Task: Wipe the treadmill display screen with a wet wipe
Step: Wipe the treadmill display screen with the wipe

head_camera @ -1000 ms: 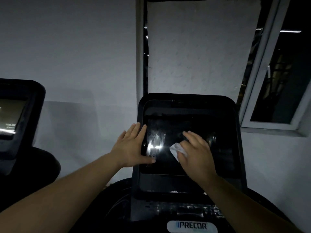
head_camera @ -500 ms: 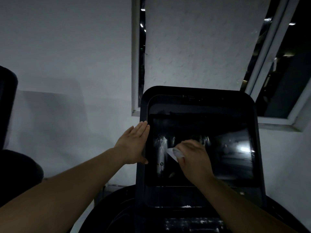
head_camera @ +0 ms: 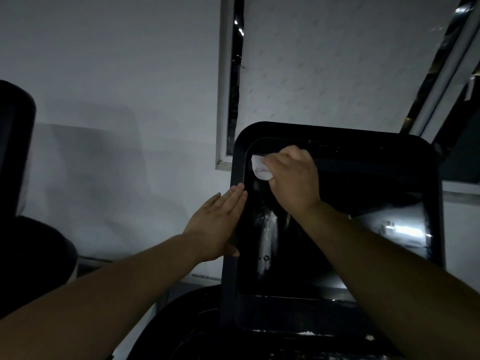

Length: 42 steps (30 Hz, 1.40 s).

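Facing grey wall (head_camera: 117,74), window (head_camera: 324,68); dark glossy display screen (head_camera: 337,229) streaked.

A dark treadmill console (head_camera: 335,320) fills the lower right of a dim room, its glossy screen (head_camera: 337,242) streaked with smears just below the right hand (head_camera: 293,180). That hand presses a crumpled white wipe (head_camera: 259,170) to the screen's upper left corner, while the left hand (head_camera: 218,224) lies flat against the console's left edge.
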{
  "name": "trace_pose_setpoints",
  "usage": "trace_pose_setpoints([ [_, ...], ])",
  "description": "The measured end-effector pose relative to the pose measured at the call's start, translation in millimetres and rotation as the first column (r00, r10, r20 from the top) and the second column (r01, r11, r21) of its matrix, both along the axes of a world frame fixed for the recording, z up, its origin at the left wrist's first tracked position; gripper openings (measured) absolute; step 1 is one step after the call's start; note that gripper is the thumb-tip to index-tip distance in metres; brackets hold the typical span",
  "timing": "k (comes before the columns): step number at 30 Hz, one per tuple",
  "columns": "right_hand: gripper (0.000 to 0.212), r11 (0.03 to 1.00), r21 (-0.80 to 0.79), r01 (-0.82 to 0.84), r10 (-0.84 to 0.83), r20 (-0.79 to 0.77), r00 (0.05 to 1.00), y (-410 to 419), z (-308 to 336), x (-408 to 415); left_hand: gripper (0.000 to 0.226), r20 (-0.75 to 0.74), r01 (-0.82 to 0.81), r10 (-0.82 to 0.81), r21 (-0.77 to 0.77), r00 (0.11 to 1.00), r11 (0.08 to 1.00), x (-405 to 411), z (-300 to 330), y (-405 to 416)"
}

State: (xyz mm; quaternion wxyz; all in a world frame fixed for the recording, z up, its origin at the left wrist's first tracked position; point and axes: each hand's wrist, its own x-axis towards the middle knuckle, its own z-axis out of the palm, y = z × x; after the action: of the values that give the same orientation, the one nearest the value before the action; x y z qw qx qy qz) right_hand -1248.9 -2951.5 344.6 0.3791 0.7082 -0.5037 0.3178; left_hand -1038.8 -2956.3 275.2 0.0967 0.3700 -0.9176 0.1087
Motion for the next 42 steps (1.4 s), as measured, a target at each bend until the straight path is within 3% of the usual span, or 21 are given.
trace_pose_setpoints([
  [5, 0.034, 0.967, 0.254, 0.015, 0.035, -0.194, 0.98, -2.9, -43.4, -5.7, 0.132, -0.004, 0.003, -0.003, -0.006, 1.0, 1.0, -1.0, -2.2, -2.0],
  [10, 0.042, 0.955, 0.295, 0.016, 0.041, -0.184, 0.982, 2.8, -36.1, -4.3, 0.136, -0.042, 0.02, -0.02, 0.007, 0.999, 1.0, 0.1, -4.4, -3.3],
  [14, 0.036, 0.951, 0.303, 0.063, 0.005, -0.218, 0.976, 8.8, -42.3, -2.9, 0.138, -0.069, 0.033, -0.033, 0.01, 0.997, 0.999, 0.0, -6.4, -3.6],
  [19, 0.059, 0.921, 0.367, 0.128, -0.051, -0.213, 0.976, 34.2, -66.2, 4.5, 0.138, -0.078, 0.035, -0.034, 0.016, 0.996, 0.999, 0.2, -7.9, -4.8],
  [25, 0.061, 0.892, 0.425, 0.155, -0.074, -0.201, 0.977, 59.1, -97.4, 9.9, 0.136, -0.058, 0.031, -0.03, 0.022, 0.998, 0.999, -0.1, -6.2, -3.6],
  [42, 0.048, 0.942, 0.317, 0.106, -0.059, -0.152, 0.987, 110.8, -170.6, 23.2, 0.136, -0.04, 0.001, 0.001, 0.053, 0.999, 0.999, -3.5, -2.8, 1.9],
])
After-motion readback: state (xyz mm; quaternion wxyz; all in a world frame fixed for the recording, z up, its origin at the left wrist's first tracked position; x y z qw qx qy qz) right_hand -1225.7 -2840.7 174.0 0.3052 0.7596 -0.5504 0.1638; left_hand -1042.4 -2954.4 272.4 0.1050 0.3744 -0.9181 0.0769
